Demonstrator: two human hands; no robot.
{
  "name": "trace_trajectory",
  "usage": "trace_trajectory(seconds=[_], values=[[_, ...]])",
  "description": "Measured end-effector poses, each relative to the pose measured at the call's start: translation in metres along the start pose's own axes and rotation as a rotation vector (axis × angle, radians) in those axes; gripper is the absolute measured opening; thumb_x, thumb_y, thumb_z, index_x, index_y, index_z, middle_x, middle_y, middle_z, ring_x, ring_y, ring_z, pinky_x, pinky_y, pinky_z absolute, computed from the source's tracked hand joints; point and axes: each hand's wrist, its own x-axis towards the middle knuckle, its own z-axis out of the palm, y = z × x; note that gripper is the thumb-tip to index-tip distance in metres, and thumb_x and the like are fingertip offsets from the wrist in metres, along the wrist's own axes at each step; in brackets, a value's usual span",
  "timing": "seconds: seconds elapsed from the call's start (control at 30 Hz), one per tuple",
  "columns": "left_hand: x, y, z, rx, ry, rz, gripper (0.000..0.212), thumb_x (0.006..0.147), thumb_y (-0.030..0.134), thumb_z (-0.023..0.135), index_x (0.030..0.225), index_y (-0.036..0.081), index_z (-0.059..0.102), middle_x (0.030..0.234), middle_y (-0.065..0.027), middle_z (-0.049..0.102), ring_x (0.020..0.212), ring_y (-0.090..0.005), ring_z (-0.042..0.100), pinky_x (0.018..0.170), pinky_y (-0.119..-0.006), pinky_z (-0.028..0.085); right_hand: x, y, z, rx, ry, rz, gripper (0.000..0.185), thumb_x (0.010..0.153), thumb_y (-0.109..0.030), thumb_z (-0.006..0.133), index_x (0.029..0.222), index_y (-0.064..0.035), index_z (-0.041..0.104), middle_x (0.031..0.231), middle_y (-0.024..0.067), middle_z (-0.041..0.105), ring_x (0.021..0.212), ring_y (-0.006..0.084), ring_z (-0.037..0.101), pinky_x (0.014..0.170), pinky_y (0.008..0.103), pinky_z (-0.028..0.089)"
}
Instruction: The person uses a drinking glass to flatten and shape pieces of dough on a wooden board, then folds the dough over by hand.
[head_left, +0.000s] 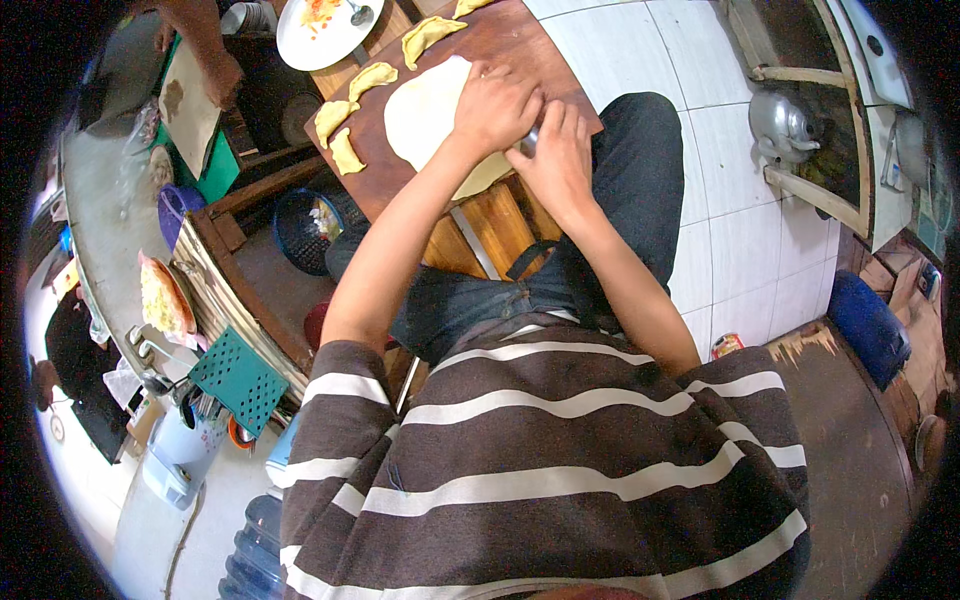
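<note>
A flat sheet of pale dough (420, 112) lies on a brown wooden board (517, 37) before me. My left hand (499, 109) rests over the right part of the sheet, fingers bent. Close beside it, my right hand (559, 154) is at the board's near right edge. Between the two hands shows a bit of a shiny metal object (530, 140), mostly hidden by my fingers; its kind cannot be told. Several folded dough pastries with crimped edges (431, 37) lie along the board's far left side.
A white plate (289, 45) with orange food bits and a spoon (361, 13) stands beyond the board. At upper left another person's hand (223, 81) is near a tan sheet (187, 105). A black basket (300, 232) stands left of my legs, a metal kettle (784, 127) at right.
</note>
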Motion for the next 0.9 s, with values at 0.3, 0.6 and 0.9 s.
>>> trace_trajectory(seconds=[0.3, 0.6, 0.9], values=[[0.008, 0.004, -0.014, -0.367, 0.482, -0.357, 0.02, 0.092, 0.018, 0.059, 0.101, 0.001, 0.061, 0.101, -0.016, 0.063, 0.097, -0.0347, 0.06, 0.089, -0.045, 0.044, 0.018, 0.023, -0.011, 0.189, 0.038, -0.046, 0.076, 0.066, -0.019, 0.086, 0.122, 0.0049, 0.04, 0.115, 0.0273, 0.054, 0.11, 0.0448, 0.054, 0.095, 0.0481, 0.045], [-0.136, -0.067, -0.04, -0.178, 0.471, -0.738, 0.034, 0.089, 0.012, 0.065, 0.117, -0.005, 0.054, 0.114, -0.0226, 0.056, 0.11, -0.0385, 0.054, 0.095, -0.046, 0.044, 0.106, -0.043, -0.083, 0.31, 0.043, -0.257, 0.064, 0.07, -0.034, 0.086, 0.114, -0.0002, 0.052, 0.107, 0.0266, 0.062, 0.102, 0.0424, 0.062, 0.088, 0.0472, 0.051], [-0.123, -0.059, -0.02, -0.02, 0.392, -0.736, 0.053, 0.084, 0.014, 0.07, 0.13, -0.006, 0.051, 0.125, -0.0236, 0.052, 0.116, -0.0432, 0.049, 0.1, -0.049, 0.042, 0.275, -0.099, -0.031, -0.288, 0.02, -0.556, 0.073, 0.071, -0.037, 0.083, 0.133, -0.0155, 0.051, 0.117, 0.0295, 0.055, 0.105, 0.0492, 0.057, 0.089, 0.0513, 0.051]])
